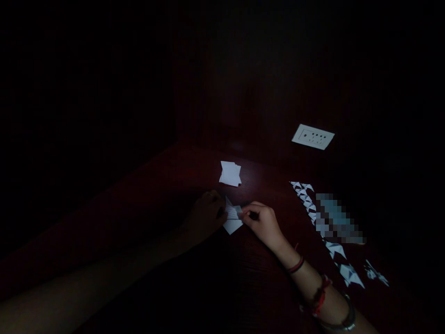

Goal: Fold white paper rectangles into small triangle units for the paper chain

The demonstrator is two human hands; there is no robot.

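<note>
Between my two hands lies a partly folded sheet of white paper (232, 226) on the dark red table, one corner pointing toward me and another upward. My left hand (207, 212), in shadow, has its fingers closed at the paper's left edge. On the right edge, my right hand (260, 219) pinches the paper between thumb and fingers. Just beyond my hands sits a small stack of white paper pieces (230, 174).
Folded white paper shapes (306, 200) run in a row along the right, with larger ones (350, 274) nearer me. Small paper bits (376, 272) lie beside them, and a blurred-out item (339, 219) too. A white socket plate (313, 137) is on the back wall. Surroundings are very dark.
</note>
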